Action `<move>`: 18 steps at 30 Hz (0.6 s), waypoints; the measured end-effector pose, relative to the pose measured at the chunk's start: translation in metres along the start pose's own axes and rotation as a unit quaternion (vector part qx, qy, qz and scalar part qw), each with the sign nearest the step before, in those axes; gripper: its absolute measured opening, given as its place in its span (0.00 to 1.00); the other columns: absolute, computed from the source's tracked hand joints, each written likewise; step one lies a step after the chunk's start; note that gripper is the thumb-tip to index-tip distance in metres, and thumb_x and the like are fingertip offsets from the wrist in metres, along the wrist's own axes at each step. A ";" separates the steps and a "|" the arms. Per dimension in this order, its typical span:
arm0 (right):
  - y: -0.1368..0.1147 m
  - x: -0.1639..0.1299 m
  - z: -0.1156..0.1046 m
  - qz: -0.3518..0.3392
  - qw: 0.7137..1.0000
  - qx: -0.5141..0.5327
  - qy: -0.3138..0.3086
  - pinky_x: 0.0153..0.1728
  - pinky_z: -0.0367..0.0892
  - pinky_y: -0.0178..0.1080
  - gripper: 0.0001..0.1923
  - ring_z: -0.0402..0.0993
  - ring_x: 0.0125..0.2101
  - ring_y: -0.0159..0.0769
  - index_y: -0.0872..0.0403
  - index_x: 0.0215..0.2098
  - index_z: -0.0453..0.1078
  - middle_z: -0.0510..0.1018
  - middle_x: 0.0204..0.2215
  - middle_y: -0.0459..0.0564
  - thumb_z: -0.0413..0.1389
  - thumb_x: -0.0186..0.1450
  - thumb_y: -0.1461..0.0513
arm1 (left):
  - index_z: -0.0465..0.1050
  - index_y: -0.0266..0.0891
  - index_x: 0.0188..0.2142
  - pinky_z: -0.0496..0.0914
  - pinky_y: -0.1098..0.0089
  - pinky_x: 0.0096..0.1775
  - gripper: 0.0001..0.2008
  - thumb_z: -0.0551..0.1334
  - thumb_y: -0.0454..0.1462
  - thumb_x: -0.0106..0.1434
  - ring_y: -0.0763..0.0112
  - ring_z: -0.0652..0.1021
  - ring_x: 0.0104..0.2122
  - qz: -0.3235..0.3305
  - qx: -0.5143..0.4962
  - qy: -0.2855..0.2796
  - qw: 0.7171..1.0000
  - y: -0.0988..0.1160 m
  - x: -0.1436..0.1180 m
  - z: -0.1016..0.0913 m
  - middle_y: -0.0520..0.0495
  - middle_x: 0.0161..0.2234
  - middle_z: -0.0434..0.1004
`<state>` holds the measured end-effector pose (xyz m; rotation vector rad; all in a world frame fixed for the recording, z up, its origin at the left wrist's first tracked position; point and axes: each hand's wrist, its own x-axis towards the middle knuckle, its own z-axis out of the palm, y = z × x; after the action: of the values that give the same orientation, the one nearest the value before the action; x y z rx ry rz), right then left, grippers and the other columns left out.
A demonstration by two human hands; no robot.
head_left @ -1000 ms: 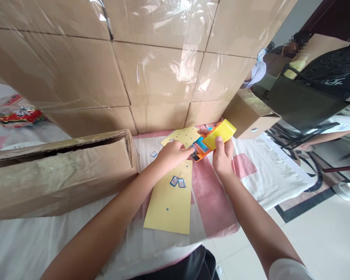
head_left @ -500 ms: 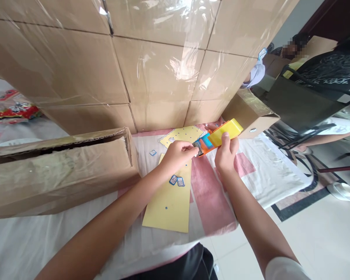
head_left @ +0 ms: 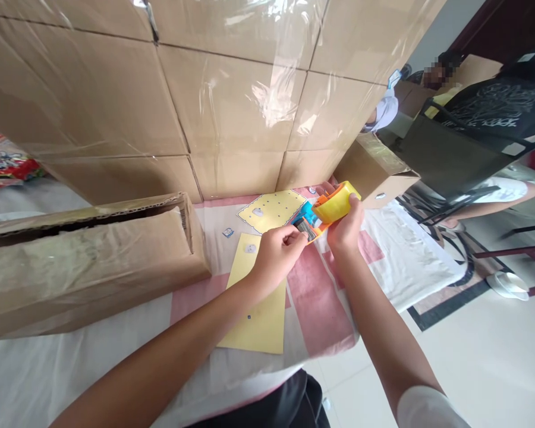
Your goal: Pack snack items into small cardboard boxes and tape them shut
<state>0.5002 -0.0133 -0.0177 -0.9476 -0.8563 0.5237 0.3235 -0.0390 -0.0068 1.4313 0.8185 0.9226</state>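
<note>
1. Big wall of stacked cardboard boxes (head_left: 232,101) wrapped in shiny clear film fills everything from 9 to 1 o'clock, so the back of the work surface is closed off right behind the hands.
2. At 9 o'clock there's a long open carton (head_left: 84,261) lying on its side, corrugated edge showing, mouth pointing toward the middle. Can't tell what's inside, it's just dark in there.
3. A smaller box (head_left: 374,172) sits at 2 o'clock, just past the hands. Beyond it another person sits by a black chair (head_left: 450,154).
4. The surface is a white cloth with pink patches (head_left: 321,297), a bit wrinkled.
5. Two flat yellow sheets: one plain yellow sheet (head_left: 261,315) under the left wrist, and a dotted yellow sheet (head_left: 271,209) at 12 o'clock of it, near the box wall. A small blue sticker (head_left: 227,232) lies loose beside them.
6. The right hand (head_left: 345,229) is wrapped around an orange and yellow plastic dispenser (head_left: 330,208), thumb on top, held up off the cloth just right of centre.
7. The left hand (head_left: 279,255) has fingertips pinched together at the dispenser's front end, touching it. What they're pinching is too small to make out.
</note>
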 end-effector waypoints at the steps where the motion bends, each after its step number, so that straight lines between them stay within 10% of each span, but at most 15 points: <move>1: 0.002 0.001 -0.001 0.002 1.000 -0.002 -0.002 0.51 0.75 0.55 0.23 0.79 0.51 0.51 0.53 0.48 0.71 0.81 0.50 0.56 0.50 0.67 0.45 | 0.59 0.40 0.21 0.52 0.70 0.26 0.16 0.60 0.41 0.62 0.75 0.58 0.23 0.005 0.004 0.003 1.000 0.001 -0.002 0.001 0.56 0.20 0.53; 9: 0.018 0.008 -0.015 -0.035 0.992 -0.098 0.074 0.45 0.78 0.49 0.18 0.82 0.41 0.45 0.52 0.45 0.73 0.81 0.37 0.50 0.54 0.67 0.49 | 0.58 0.40 0.20 0.52 0.71 0.26 0.15 0.60 0.39 0.61 0.76 0.57 0.23 0.005 -0.021 0.019 1.000 0.012 -0.015 0.007 0.56 0.20 0.54; 18: 0.015 0.008 -0.015 -0.091 0.991 -0.099 0.015 0.58 0.70 0.51 0.19 0.76 0.54 0.47 0.52 0.49 0.75 0.81 0.49 0.54 0.54 0.68 0.51 | 0.52 0.40 0.20 0.50 0.70 0.26 0.17 0.60 0.38 0.59 0.76 0.54 0.23 0.002 -0.055 0.032 0.998 0.011 -0.022 0.010 0.56 0.20 0.48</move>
<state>0.5171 -0.0074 -0.0320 -1.0429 -0.9692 0.2702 0.3224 -0.0640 0.0021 1.3144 0.7999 1.0057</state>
